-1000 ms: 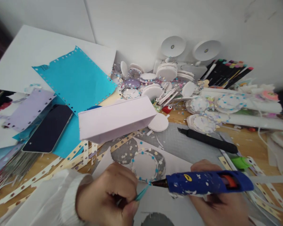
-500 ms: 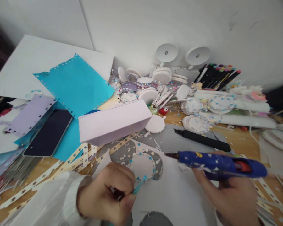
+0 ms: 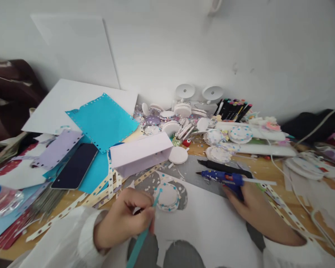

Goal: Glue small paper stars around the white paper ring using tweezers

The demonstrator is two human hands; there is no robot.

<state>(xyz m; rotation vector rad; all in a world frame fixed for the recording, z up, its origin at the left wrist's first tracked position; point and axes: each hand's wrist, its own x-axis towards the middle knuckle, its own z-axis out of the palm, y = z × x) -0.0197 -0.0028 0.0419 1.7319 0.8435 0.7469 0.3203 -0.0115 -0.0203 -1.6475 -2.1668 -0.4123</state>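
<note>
My left hand (image 3: 125, 217) is closed around slim teal tweezers (image 3: 140, 243), whose tips reach the left rim of a round white paper piece (image 3: 169, 195). Small blue and pale star-shaped bits line that rim. The piece lies over a cut-out edge of a white sheet (image 3: 212, 223). On the right, my right hand (image 3: 252, 206) grips the handle of a blue glue gun (image 3: 220, 176), with a white glue stick jutting from its rear. The gun's nozzle points left, low over the grey cutting mat (image 3: 191, 167), next to a black craft knife (image 3: 240, 170).
A pale lilac folded box (image 3: 141, 150) and a phone (image 3: 75, 166) lie left of centre, near blue paper (image 3: 103, 123). Decorated white discs (image 3: 181, 111) crowd the back, beside black markers (image 3: 234, 110). Punched paper strips (image 3: 56, 217) are scattered about. A cord (image 3: 276, 163) runs down the right.
My right hand has moved the glue gun back and lowered it beside the craft knife. The tweezers in my left hand have swung upright towards the disc's left rim. The view has tilted up.
</note>
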